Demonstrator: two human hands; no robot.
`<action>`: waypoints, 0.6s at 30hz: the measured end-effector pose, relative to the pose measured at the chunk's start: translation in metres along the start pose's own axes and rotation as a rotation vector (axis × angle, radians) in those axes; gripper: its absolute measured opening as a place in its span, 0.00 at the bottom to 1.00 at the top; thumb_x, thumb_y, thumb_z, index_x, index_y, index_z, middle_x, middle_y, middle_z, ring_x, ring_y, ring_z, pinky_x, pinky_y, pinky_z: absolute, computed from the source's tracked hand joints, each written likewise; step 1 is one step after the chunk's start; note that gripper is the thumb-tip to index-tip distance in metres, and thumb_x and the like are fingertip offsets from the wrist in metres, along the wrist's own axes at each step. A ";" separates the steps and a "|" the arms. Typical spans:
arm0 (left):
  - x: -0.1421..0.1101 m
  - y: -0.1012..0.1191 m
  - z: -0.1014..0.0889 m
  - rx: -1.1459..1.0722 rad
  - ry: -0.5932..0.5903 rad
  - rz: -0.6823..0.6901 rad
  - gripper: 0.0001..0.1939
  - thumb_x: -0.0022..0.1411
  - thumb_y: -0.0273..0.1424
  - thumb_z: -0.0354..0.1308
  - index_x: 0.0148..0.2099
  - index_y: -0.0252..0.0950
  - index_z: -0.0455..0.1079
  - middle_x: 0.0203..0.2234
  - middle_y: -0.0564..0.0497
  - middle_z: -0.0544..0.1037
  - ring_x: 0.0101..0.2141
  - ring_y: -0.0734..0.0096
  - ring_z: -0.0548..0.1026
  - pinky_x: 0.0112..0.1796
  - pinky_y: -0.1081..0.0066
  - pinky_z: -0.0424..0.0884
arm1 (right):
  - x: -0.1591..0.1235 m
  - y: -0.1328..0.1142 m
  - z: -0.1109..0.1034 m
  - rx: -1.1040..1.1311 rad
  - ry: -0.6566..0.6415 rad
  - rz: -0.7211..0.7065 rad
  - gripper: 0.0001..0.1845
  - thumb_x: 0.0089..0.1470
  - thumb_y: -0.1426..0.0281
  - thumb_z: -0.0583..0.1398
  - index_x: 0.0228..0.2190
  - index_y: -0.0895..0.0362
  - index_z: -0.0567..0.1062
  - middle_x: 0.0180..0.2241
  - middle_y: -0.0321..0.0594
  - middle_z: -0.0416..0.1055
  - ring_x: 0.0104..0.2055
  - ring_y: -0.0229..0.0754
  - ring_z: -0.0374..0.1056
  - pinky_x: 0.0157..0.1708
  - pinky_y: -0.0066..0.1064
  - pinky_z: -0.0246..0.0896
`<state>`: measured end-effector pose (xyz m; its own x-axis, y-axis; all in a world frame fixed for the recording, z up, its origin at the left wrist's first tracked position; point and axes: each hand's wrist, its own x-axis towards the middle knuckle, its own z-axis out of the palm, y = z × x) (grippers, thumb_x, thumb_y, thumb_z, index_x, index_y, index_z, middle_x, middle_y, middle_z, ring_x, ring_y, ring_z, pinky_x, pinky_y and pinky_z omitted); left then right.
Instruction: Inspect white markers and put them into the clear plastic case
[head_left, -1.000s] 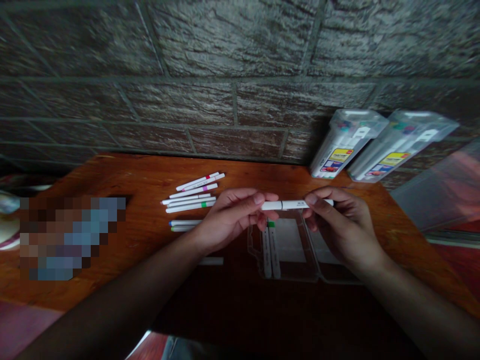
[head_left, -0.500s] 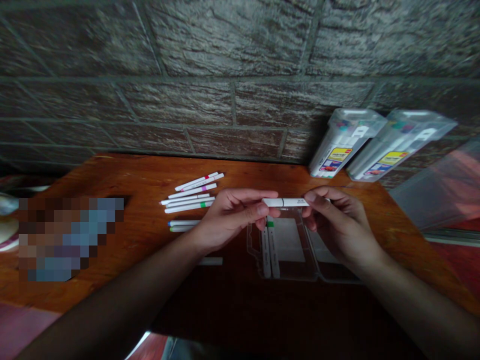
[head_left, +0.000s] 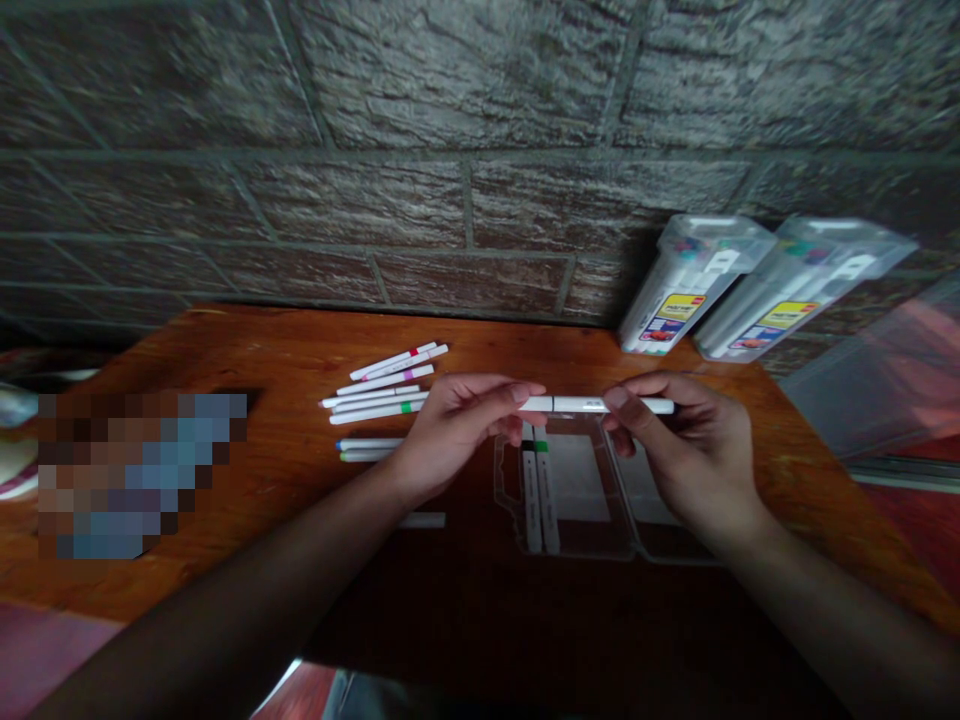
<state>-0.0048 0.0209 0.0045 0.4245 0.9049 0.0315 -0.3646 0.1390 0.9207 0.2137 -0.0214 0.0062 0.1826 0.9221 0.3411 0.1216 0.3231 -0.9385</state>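
A white marker pen (head_left: 574, 404) with a thin dark ring lies level between my two hands. My left hand (head_left: 469, 415) pinches its left end between thumb and fingers. Around its right part my right hand (head_left: 671, 435) is closed, and the pen's tip end sticks out past the thumb. Below the hands lies an open clear plastic case (head_left: 619, 535), partly covered by my right hand. Two white markers stand side by side in its left part, a black-banded marker (head_left: 532, 500) and a green-banded marker (head_left: 550, 500).
Several white markers (head_left: 386, 378) lie loose on the wooden table (head_left: 262, 345) left of my hands, some partly behind my left wrist. Two upright clear cases of markers (head_left: 675, 290) stand at the back right against the stone wall (head_left: 420, 200). A pixelated patch covers something at left.
The marker has shifted slightly left within my grasp, with my left fingers further along it. More of its right end shows beyond my right thumb.
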 end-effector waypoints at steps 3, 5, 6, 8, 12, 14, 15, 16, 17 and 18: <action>0.000 -0.002 -0.003 0.044 -0.012 0.019 0.09 0.61 0.35 0.73 0.42 0.36 0.86 0.31 0.46 0.88 0.26 0.76 0.77 0.31 0.75 0.75 | 0.000 0.000 -0.001 0.021 -0.008 0.008 0.09 0.57 0.64 0.73 0.29 0.54 0.83 0.22 0.34 0.77 0.18 0.31 0.67 0.18 0.22 0.61; -0.001 -0.004 -0.005 0.080 -0.026 0.038 0.10 0.62 0.34 0.73 0.44 0.37 0.86 0.32 0.46 0.88 0.26 0.76 0.78 0.32 0.74 0.75 | 0.001 0.000 -0.001 0.047 -0.013 0.022 0.09 0.57 0.64 0.73 0.29 0.54 0.83 0.22 0.34 0.77 0.18 0.31 0.68 0.18 0.22 0.62; -0.001 -0.004 -0.006 0.094 -0.034 0.047 0.10 0.62 0.33 0.73 0.45 0.37 0.86 0.32 0.46 0.88 0.27 0.76 0.79 0.33 0.74 0.76 | 0.001 0.001 -0.001 0.054 -0.013 0.026 0.09 0.57 0.64 0.73 0.29 0.54 0.83 0.22 0.34 0.78 0.18 0.31 0.68 0.18 0.22 0.62; -0.001 -0.004 -0.007 0.105 -0.049 0.057 0.10 0.61 0.32 0.73 0.46 0.38 0.86 0.33 0.47 0.88 0.29 0.75 0.80 0.33 0.75 0.76 | 0.002 0.002 -0.002 0.060 -0.014 0.027 0.09 0.57 0.64 0.73 0.29 0.54 0.83 0.23 0.34 0.78 0.18 0.31 0.68 0.18 0.22 0.62; -0.001 -0.004 -0.007 0.097 -0.085 0.068 0.10 0.61 0.29 0.73 0.46 0.40 0.86 0.33 0.48 0.89 0.29 0.76 0.81 0.32 0.77 0.76 | 0.001 0.003 -0.002 0.079 -0.024 0.035 0.09 0.57 0.63 0.74 0.30 0.54 0.83 0.23 0.35 0.78 0.18 0.31 0.68 0.18 0.22 0.63; -0.002 -0.003 -0.006 0.103 -0.088 0.075 0.11 0.60 0.27 0.74 0.46 0.41 0.86 0.34 0.48 0.89 0.28 0.76 0.81 0.32 0.76 0.76 | 0.001 0.003 -0.002 0.084 -0.024 0.038 0.09 0.57 0.63 0.74 0.30 0.54 0.83 0.23 0.34 0.78 0.18 0.31 0.68 0.18 0.22 0.63; -0.002 -0.003 -0.006 0.107 -0.089 0.080 0.11 0.59 0.27 0.74 0.46 0.41 0.86 0.33 0.49 0.89 0.28 0.76 0.80 0.31 0.76 0.76 | 0.001 0.003 -0.003 0.085 -0.022 0.038 0.09 0.57 0.63 0.74 0.30 0.54 0.83 0.23 0.34 0.78 0.18 0.31 0.68 0.18 0.22 0.63; -0.002 -0.002 -0.005 0.108 -0.090 0.085 0.12 0.58 0.26 0.74 0.45 0.41 0.87 0.33 0.49 0.89 0.27 0.77 0.80 0.31 0.77 0.76 | 0.001 0.003 -0.003 0.086 -0.023 0.039 0.10 0.57 0.63 0.74 0.30 0.54 0.83 0.23 0.34 0.78 0.18 0.31 0.68 0.18 0.22 0.63; -0.002 -0.002 -0.005 0.107 -0.095 0.090 0.12 0.58 0.26 0.75 0.45 0.42 0.87 0.33 0.49 0.89 0.27 0.77 0.80 0.31 0.77 0.76 | 0.001 0.003 -0.003 0.087 -0.023 0.038 0.10 0.57 0.63 0.74 0.30 0.54 0.83 0.24 0.34 0.78 0.18 0.31 0.68 0.18 0.22 0.63; -0.002 -0.003 -0.005 0.102 -0.100 0.093 0.12 0.58 0.26 0.75 0.45 0.42 0.87 0.33 0.49 0.89 0.27 0.77 0.80 0.31 0.78 0.76 | 0.001 0.003 -0.003 0.089 -0.023 0.037 0.10 0.57 0.63 0.74 0.29 0.54 0.83 0.23 0.34 0.78 0.18 0.31 0.68 0.18 0.22 0.63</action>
<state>-0.0091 0.0209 -0.0001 0.4752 0.8665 0.1526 -0.3220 0.0099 0.9467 0.2171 -0.0198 0.0044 0.1632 0.9381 0.3054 0.0280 0.3050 -0.9519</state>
